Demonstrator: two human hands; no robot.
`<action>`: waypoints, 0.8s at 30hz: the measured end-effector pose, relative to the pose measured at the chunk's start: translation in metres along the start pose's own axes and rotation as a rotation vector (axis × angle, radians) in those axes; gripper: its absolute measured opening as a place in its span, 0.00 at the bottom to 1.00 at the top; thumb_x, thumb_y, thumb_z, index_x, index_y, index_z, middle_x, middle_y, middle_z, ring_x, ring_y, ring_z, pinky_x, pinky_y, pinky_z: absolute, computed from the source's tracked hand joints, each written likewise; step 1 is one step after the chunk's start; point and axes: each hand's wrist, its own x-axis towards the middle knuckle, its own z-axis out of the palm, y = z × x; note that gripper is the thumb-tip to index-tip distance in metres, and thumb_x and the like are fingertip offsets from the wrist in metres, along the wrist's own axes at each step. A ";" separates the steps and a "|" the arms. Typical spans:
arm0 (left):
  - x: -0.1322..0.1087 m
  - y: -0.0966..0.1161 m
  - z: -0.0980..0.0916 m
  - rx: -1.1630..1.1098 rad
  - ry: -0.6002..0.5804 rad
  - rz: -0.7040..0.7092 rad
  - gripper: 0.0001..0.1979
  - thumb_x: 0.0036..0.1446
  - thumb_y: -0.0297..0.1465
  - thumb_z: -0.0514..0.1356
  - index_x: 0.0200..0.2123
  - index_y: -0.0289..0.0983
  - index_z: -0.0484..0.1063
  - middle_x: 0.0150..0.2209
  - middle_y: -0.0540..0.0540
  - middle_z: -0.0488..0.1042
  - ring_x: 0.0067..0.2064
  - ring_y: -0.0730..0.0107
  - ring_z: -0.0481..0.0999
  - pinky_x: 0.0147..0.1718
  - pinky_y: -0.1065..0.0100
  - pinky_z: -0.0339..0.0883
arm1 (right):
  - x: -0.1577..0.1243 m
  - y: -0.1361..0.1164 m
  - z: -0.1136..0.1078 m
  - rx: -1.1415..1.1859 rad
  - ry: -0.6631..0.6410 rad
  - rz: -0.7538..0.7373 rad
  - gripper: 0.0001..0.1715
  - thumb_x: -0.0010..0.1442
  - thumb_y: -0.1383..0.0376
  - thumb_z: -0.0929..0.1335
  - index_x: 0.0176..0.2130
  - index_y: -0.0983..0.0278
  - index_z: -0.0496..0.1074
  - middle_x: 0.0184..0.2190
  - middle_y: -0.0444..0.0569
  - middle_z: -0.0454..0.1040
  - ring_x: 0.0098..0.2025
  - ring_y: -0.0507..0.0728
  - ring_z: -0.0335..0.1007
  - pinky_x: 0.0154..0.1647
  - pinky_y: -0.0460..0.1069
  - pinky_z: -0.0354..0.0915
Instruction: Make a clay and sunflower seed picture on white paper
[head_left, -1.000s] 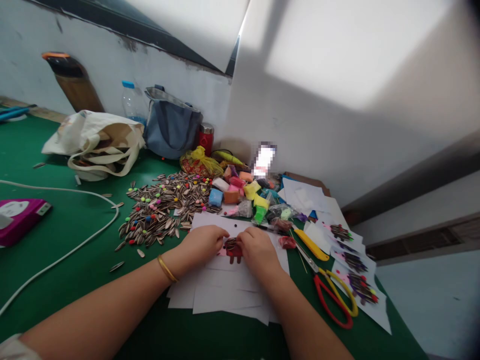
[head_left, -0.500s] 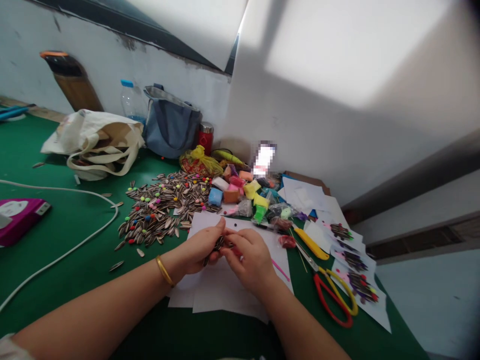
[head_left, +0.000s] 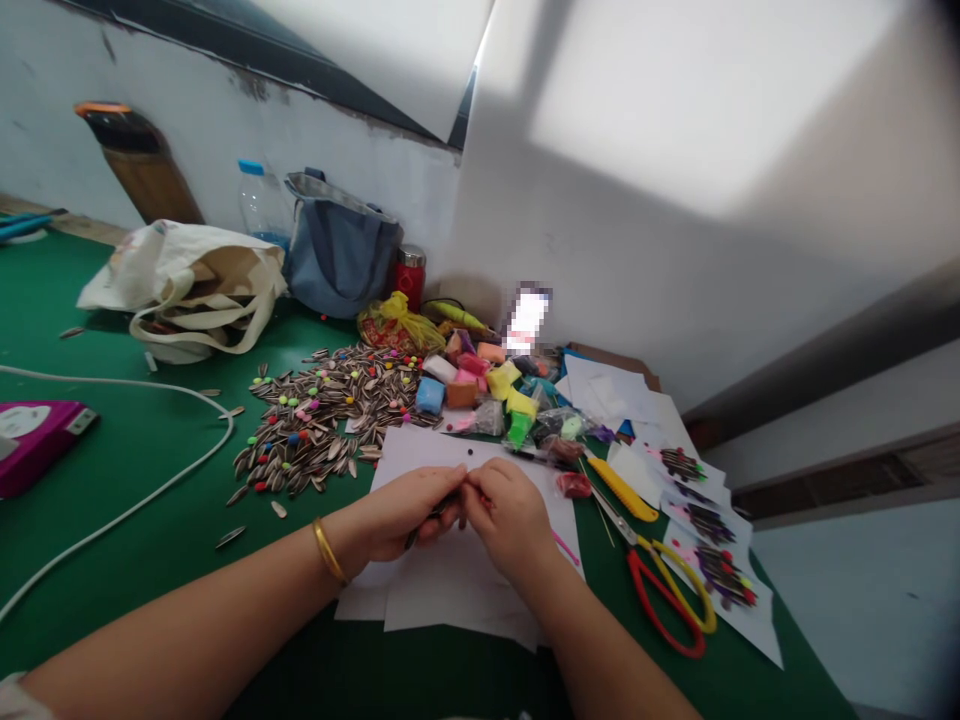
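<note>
My left hand (head_left: 421, 508), with a gold bangle at the wrist, is closed round dark striped sunflower seeds (head_left: 412, 538); only a bit of them shows beneath the fingers. My right hand (head_left: 511, 515) meets its fingertips, thumb and forefinger pinched together. What lies in that pinch is too small and covered to make out. Both hands are above white paper sheets (head_left: 442, 595). A small dark ball (head_left: 470, 452) rests on the paper beyond the fingertips. Right of my right hand, a pink stick (head_left: 566, 548) lies partly covered.
A heap of sunflower seeds with coloured beads (head_left: 322, 420) lies left. Behind the paper are coloured clay packets (head_left: 480, 385) and a lit phone (head_left: 527, 320). Scissors (head_left: 667, 590), a yellow cutter (head_left: 622, 488) and sheets with seed pieces (head_left: 724, 575) stand right; a white cable (head_left: 172, 460) crosses the left.
My left thumb has stretched forward to the right fingertips and now covers most of the seeds. My right fingers have drawn together into a tighter pinch.
</note>
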 end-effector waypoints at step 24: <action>0.002 0.006 -0.006 0.199 0.058 0.132 0.18 0.55 0.47 0.60 0.31 0.37 0.68 0.20 0.57 0.60 0.17 0.82 0.51 0.14 0.75 0.41 | 0.000 0.006 -0.003 0.481 0.041 0.222 0.09 0.65 0.60 0.65 0.37 0.62 0.73 0.32 0.45 0.74 0.31 0.53 0.70 0.31 0.46 0.65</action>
